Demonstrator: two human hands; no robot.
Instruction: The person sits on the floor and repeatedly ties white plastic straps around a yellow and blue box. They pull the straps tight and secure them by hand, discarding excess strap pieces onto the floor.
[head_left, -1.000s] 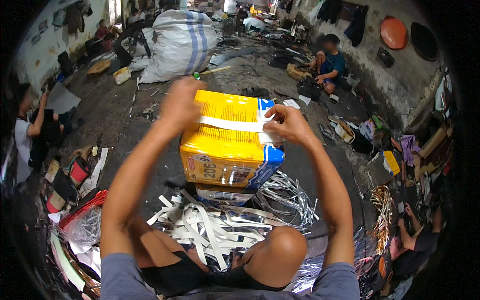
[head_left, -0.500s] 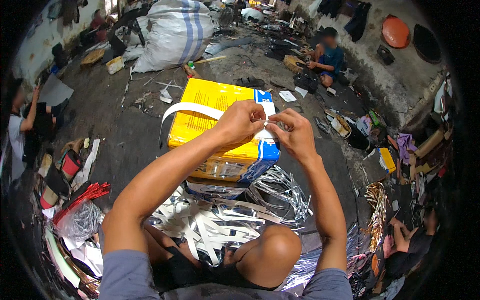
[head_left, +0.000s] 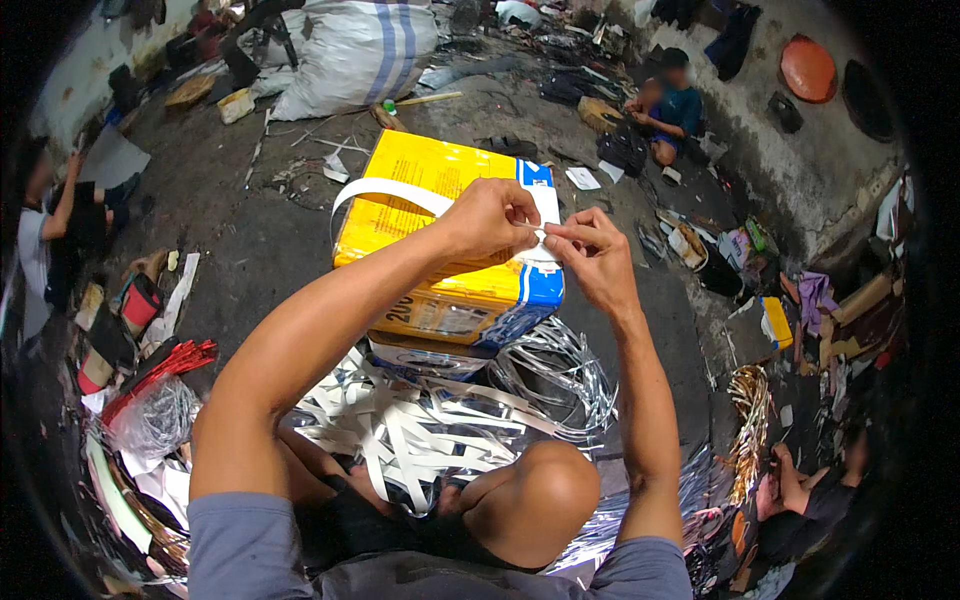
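Observation:
A yellow and blue cardboard box [head_left: 400, 165] stands in front of me, its top used as a work surface. Above its right end, my left hand [head_left: 492, 218] pinches a white strip [head_left: 395, 190], whose loose part arches over the box's left side. Facing it, my right hand [head_left: 597, 258] has thumb and forefinger pinched on the end of that strip, where a small white tip shows between the two hands. A white patch [head_left: 544, 205] lies on the box top behind my fingers. Many cut white strips [head_left: 400, 440] are heaped below the box, by my legs.
Coiled silver strips [head_left: 560, 375] lie right of the heap. Red strips [head_left: 165, 375] and a clear plastic bag [head_left: 155, 425] sit at left. Gold strips [head_left: 748, 420] are at right. A big white sack [head_left: 340, 60] stands behind. Several people sit around, one [head_left: 672, 110] at far right.
The view has shifted slightly, so the box sits a little higher. My right hand's fingers have drawn slightly apart from the left, still pinched at the strip's end.

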